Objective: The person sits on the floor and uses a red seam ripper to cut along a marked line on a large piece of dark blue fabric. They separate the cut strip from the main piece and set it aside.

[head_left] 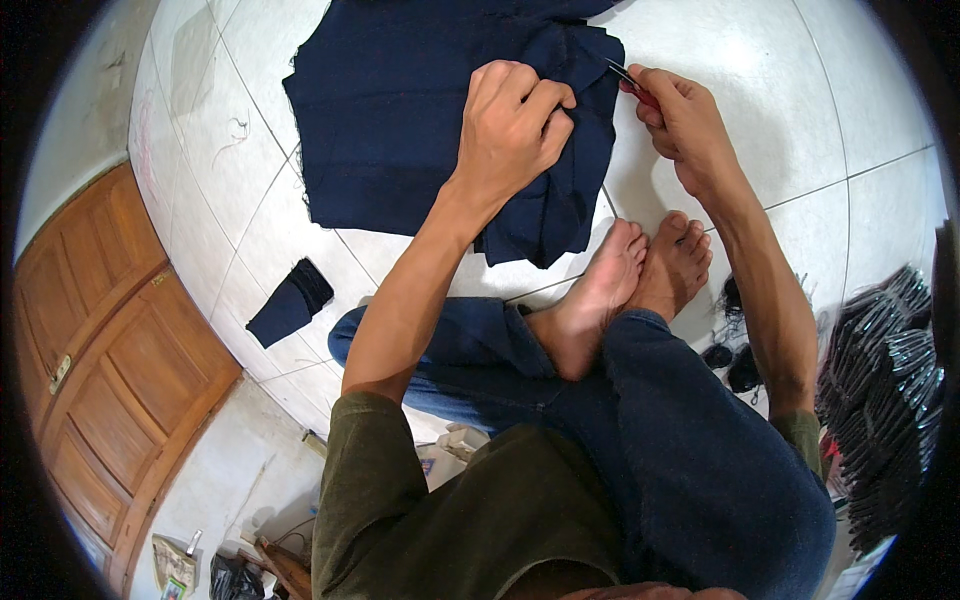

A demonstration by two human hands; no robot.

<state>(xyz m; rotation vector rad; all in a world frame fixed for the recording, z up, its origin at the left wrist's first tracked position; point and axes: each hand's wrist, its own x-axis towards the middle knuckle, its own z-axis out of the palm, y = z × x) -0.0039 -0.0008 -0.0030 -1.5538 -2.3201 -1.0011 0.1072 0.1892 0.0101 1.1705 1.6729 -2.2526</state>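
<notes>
A stack of navy-blue cloth pieces (390,140) with frayed edges lies on the tiles in front of me. My left hand (513,125) is closed over its right part, fingers curled and pinching the fabric. My right hand (688,125) is just off the cloth's right edge, closed around small red-handled snips (645,95). The thin metal tips of the snips point up and left, at the edge of the cloth. My right fingers partly hide the handle.
A small dark cloth piece (285,308) lies at left, below loose threads (235,135). My bare feet (625,280) are close to the stack. At right are dark round items (742,370) and a big pile of black, shiny-wrapped goods (885,370). A wooden door (125,370) stands far left.
</notes>
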